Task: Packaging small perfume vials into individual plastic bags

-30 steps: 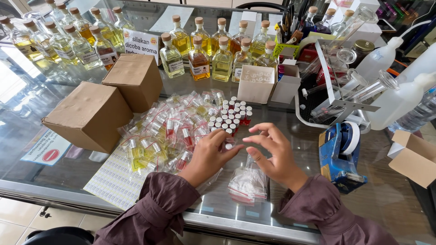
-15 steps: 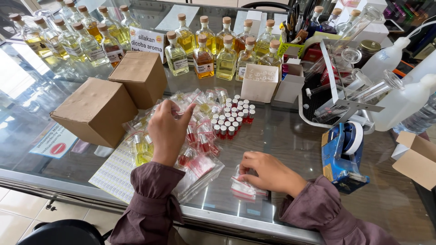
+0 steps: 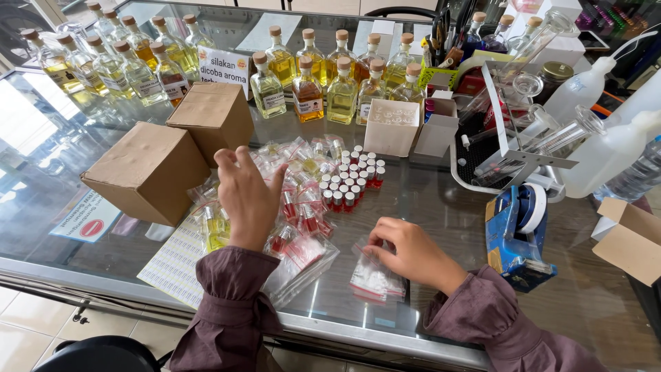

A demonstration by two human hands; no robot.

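My left hand [image 3: 248, 196] hovers with fingers spread over a heap of small vials sealed in clear zip bags [image 3: 296, 207]; I cannot tell whether it touches them. My right hand [image 3: 410, 253] rests on a small stack of empty clear zip bags with red strips [image 3: 372, 281] on the glass counter, fingertips pinching at the top bag. A cluster of upright little vials with red liquid and white caps [image 3: 352, 180] stands just beyond both hands. A sheet of small printed labels [image 3: 175, 258] lies under the left forearm.
Two brown cardboard boxes [image 3: 148, 172] [image 3: 215, 120] stand at the left. Rows of corked bottles with yellow liquid [image 3: 323, 86] line the back. A blue tape dispenser [image 3: 520, 231], white squeeze bottles [image 3: 606, 155], a rack of glassware [image 3: 523, 131] and an open carton [image 3: 630, 238] crowd the right.
My left hand has left the right hand, swung left and up over the heap of bagged vials. My right hand stayed down on the stack of empty bags.
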